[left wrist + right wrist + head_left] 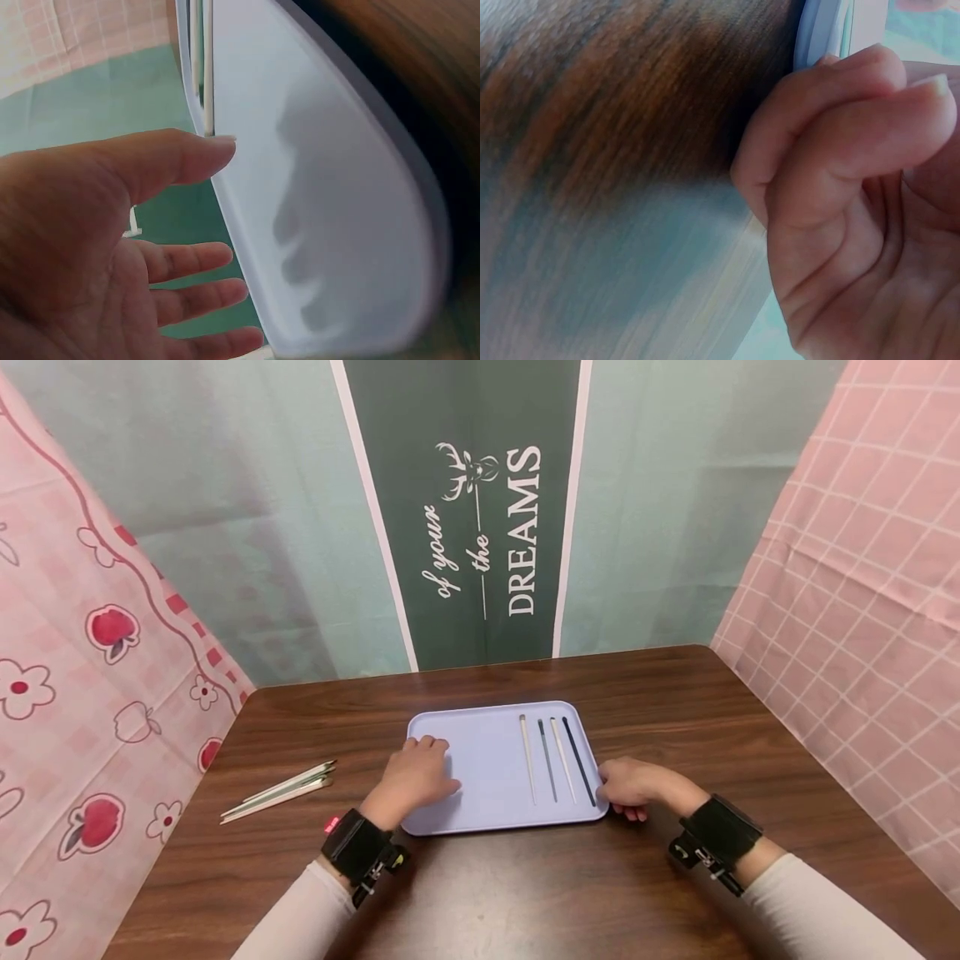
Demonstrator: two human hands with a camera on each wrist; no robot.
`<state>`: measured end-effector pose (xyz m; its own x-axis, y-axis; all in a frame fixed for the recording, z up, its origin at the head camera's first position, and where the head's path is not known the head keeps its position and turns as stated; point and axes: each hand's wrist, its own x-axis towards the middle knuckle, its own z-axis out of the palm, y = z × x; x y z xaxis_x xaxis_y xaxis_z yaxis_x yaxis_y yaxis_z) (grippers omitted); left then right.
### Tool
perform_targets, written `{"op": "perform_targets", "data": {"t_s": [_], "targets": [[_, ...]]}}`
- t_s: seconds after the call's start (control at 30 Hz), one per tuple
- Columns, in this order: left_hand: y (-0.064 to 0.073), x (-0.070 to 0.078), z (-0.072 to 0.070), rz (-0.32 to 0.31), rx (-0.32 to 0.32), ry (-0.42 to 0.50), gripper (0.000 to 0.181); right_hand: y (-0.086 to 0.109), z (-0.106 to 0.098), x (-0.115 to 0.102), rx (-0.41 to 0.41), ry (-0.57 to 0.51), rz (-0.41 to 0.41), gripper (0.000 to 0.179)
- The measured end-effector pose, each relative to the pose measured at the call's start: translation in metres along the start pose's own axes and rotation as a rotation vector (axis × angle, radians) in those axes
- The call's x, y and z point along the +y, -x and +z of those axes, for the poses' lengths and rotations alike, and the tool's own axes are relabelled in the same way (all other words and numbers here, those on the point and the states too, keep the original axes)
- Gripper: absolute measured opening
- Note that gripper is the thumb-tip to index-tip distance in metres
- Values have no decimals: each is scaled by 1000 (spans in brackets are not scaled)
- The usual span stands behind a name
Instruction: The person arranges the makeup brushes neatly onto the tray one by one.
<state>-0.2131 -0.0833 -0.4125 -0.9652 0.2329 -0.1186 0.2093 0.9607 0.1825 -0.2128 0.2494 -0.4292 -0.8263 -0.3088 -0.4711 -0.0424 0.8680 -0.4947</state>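
Observation:
A pale lavender tray [480,764] lies on the table, with several slim brushes [558,760] side by side in its right part, tips toward the far side. Over the tray's left end is my left hand [422,772], fingers spread and relaxed. The left wrist view has its thumb [199,154] above the tray floor, where finger shadows fall, and nothing in its grasp. My right hand [632,781] grips the tray's right rim near the front corner. In the right wrist view its fingers [825,150] are curled beside the rim [821,34], which they partly hide.
Left of the tray, a loose bundle of similar slim brushes [277,792] lies on the brown wooden table [495,893]. Curtains stand around it: pink fruit print [112,693] left, green with lettering [480,635] behind, pink grid [847,610] right.

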Motion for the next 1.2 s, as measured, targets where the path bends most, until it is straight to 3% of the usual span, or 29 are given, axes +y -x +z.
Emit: {"op": "perform_targets", "data": {"t_s": [0.37,0.67,0.97,1.2], "targets": [[27,-53,-4,-102,19,57,67,-2,-3,-1,-12,-2,-3,10],[49,-93,-8,-143,-1,49,73,-1,-2,1,-5,-9,8,9],[67,-130,-7,-189,66,28,70,-1,1,1,-6,-24,10,8],[74,-151,-9,-225,26,31,73,-3,1,2,-8,-19,12,9]]}}
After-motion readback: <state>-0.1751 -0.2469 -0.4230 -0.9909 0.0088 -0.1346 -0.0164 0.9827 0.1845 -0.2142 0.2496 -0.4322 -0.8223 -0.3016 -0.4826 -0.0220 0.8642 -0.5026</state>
